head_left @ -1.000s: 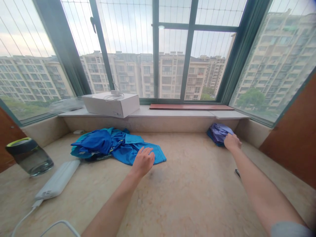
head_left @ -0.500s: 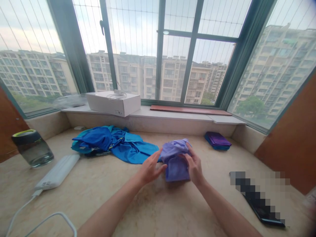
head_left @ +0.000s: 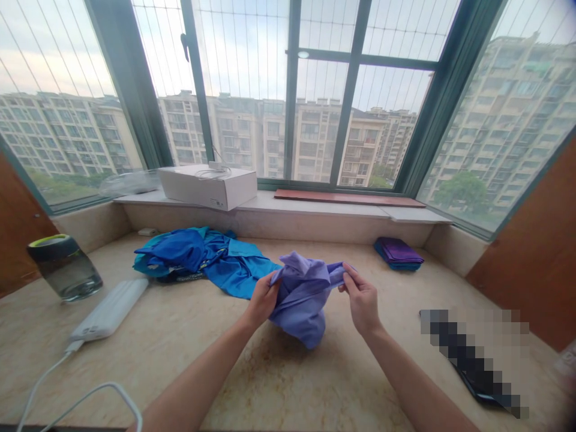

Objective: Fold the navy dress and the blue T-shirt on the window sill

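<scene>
A crumpled lavender cloth (head_left: 301,300) hangs between my two hands over the stone-patterned ledge (head_left: 288,396). My left hand (head_left: 263,300) is closed on its left edge, thumb on top. On the other side, my right hand (head_left: 361,295) pinches a stretched corner between thumb and fingers. The cloth's lower part droops in folds to a rounded point. Just behind and to the left lies a loose heap of blue cloth (head_left: 198,255), partly hidden by my left hand and the lavender cloth. A neatly folded purple and teal stack (head_left: 399,253) rests at the back right.
At the left stand a dark-lidded bottle (head_left: 65,270) and a white power bank (head_left: 110,309) with a white cable (head_left: 49,369). A black phone-like object (head_left: 477,387), partly pixelated, lies at the right. A white box (head_left: 207,186) sits on the sill before the windows.
The lavender cloth has gone from a compact, folded-looking bundle to a looser, stretched shape. My hands have closed on its edges and moved further apart.
</scene>
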### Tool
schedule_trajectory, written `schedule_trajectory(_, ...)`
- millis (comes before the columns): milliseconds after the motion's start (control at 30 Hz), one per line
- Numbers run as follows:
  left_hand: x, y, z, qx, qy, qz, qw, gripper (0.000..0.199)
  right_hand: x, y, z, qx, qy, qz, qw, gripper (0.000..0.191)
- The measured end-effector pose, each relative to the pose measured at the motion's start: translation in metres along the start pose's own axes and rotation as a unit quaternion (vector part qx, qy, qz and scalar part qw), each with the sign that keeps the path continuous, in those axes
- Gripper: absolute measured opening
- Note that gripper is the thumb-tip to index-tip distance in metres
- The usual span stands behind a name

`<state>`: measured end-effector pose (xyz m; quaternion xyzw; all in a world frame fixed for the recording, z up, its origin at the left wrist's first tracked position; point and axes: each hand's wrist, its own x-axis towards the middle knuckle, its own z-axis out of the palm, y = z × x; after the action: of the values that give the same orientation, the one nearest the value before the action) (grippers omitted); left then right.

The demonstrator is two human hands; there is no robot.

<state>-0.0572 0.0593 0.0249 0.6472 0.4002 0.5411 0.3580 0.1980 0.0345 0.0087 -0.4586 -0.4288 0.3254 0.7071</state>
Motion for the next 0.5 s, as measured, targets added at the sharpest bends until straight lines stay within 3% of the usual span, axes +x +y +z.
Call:
schedule_trajectory(100, 0.006, -0.005, -0.010, -0.095, 0.113, -0.046, 0.988, 0.036, 0.022, 0.004, -0.026, 0.033, 0.088, -0.025, 0.995, 0.047)
schedule_trajectory(167, 0.010, -0.007, -0.016, -0.182, 0.191, -0.090, 0.960, 0.038, 0.036, 0.007, -0.042, 0.039, 0.147, -0.035, 0.988, 0.048)
schedule_trajectory(233, 0.013, -0.007, -0.021, -0.238, 0.245, -0.131, 0.930, 0.035, 0.044, 0.013, -0.053, -0.009, 0.164, -0.032, 0.986, 0.051)
schedule_trajectory(300, 0.014, -0.006, -0.023, -0.255, 0.263, -0.163, 0.916, 0.034, 0.044, 0.019, -0.056, -0.114, 0.119, -0.038, 0.986, 0.053)
schedule_trajectory(367, 0.012, -0.004, -0.021, -0.267, 0.246, -0.183, 0.914, 0.036, 0.036, 0.024, -0.049, -0.226, 0.030, -0.070, 0.971, 0.053)
schedule_trajectory(500, 0.001, 0.002, -0.011, -0.309, 0.118, -0.229, 0.916, 0.042, 0.006, 0.027, -0.023, -0.300, -0.179, -0.143, 0.926, 0.063)
